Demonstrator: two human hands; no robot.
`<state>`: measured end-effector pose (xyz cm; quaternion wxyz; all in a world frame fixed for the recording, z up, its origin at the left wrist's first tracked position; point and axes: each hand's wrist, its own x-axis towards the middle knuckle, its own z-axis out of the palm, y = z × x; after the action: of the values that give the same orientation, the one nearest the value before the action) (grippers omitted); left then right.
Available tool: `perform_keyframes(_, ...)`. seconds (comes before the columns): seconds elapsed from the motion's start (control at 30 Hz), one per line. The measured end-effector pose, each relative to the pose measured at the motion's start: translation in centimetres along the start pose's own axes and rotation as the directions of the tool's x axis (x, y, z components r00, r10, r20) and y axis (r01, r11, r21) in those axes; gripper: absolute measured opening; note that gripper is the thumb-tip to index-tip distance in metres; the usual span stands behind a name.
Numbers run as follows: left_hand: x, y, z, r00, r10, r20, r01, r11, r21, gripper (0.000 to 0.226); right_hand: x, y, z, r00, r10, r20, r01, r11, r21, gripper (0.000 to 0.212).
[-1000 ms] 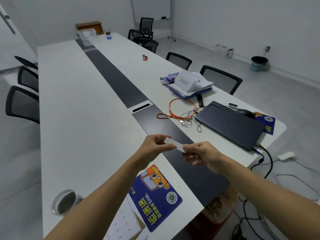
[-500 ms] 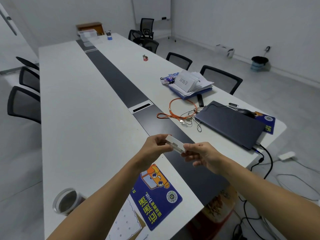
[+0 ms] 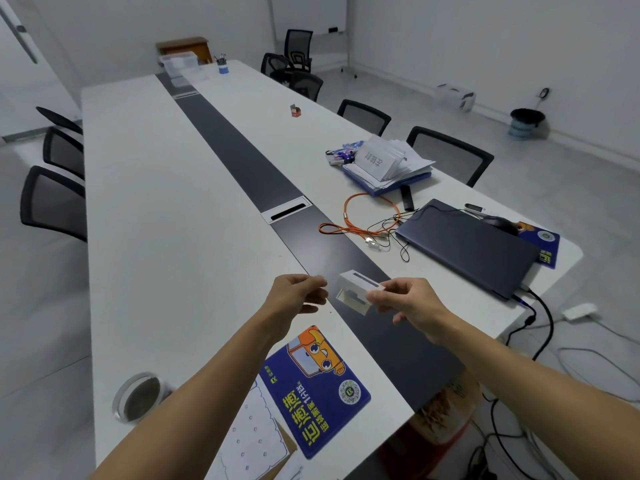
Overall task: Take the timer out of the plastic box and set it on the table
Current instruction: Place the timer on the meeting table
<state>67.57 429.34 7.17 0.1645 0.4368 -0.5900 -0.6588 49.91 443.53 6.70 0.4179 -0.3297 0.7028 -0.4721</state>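
My right hand [image 3: 412,303] pinches a small white box [image 3: 356,292] by its right end and holds it in the air above the table's dark centre strip [image 3: 242,161]. The box has a white top with a dark stripe, and a clear front shows a dark part inside. I cannot tell the timer apart from its plastic box. My left hand [image 3: 298,296] hovers just left of the box without touching it. Its fingers are curled towards the thumb, and nothing shows plainly between them.
A blue mouse pad [image 3: 315,386] and a dotted white sheet [image 3: 249,434] lie at the near edge, with a round clear lid [image 3: 138,398] to the left. To the right are a closed laptop [image 3: 467,244], an orange cable [image 3: 367,216] and a stack of papers [image 3: 384,164]. Chairs line both sides.
Both hands held the white box before. My left hand has let go and moved slightly left, and my right hand has turned the box so its clear front shows.
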Motion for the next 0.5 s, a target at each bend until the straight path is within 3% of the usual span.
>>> perform_keyframes(0.27,0.6,-0.6,-2.0,0.986,-0.108,0.123,0.121,0.988,-0.100,0.021,0.9,0.6,3.4,0.988,-0.150,-0.021,0.139,0.954,-0.264,0.061)
perform_keyframes(0.5,2.5,-1.5,-5.6,0.943,-0.207,0.260,0.221,0.975,-0.027,0.023,2.1,0.0,4.4,0.988,-0.076,0.137,0.111,0.956,-0.271,0.071)
